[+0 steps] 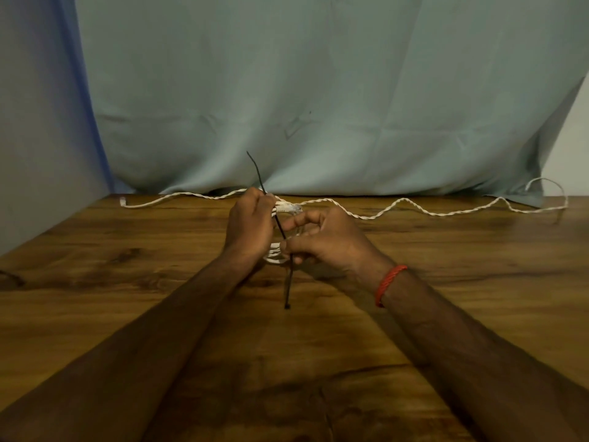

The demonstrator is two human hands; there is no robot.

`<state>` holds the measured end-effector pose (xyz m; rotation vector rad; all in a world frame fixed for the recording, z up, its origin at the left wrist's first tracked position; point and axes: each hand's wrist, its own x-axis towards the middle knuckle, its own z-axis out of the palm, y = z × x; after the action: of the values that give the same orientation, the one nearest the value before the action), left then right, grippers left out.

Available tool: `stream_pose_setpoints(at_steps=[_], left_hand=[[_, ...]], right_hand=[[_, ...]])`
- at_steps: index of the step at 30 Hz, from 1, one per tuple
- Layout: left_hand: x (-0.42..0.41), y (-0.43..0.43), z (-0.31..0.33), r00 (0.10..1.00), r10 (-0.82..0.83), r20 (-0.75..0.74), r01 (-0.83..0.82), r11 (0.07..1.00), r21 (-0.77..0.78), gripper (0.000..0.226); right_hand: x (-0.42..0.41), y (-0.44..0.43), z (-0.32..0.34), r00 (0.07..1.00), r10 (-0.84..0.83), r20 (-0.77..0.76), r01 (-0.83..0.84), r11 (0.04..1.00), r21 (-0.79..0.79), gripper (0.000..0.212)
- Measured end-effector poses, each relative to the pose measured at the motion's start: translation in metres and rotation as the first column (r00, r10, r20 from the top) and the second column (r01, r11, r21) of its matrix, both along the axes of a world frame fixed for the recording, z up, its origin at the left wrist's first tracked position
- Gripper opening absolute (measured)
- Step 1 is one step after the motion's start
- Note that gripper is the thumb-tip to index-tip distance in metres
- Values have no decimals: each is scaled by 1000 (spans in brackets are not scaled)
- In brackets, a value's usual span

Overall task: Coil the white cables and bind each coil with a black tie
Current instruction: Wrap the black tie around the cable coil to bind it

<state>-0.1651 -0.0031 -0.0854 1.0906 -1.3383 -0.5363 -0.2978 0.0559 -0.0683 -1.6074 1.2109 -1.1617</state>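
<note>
Left hand (251, 224) curled round coil (273, 254), steadying it; right hand (322, 240) pinches tie (288, 288) beside coil, likely readying the wrap.

wooden table (127, 282) — dark grain | pale green cloth (318, 90) — hanging behind | red wristband (390, 283)

You have two white cables (535, 211) over the wooden table (127, 282) (one a coil (274, 254) above its middle, one loose cable (446, 214) along its far edge), one black tie (289, 282) and one red wristband (390, 283).
</note>
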Motion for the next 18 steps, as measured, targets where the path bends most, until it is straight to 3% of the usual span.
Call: stream_pose_setpoints(at_steps=[6,13,18], left_hand=[[10,-6,0,993,71,98,-70,997,-7,35],[15,-13,-4,990,54,134,-53,999,-11,35],[16,-14,-4,986,48,157,-46,999,-19,30]], right_hand=[[-9,6,23,980,197,-33,-198,980,-27,16],[-29,9,33,925,372,78,-363,926,-105,27],[-27,7,32,943,314,111,-277,923,-266,24]])
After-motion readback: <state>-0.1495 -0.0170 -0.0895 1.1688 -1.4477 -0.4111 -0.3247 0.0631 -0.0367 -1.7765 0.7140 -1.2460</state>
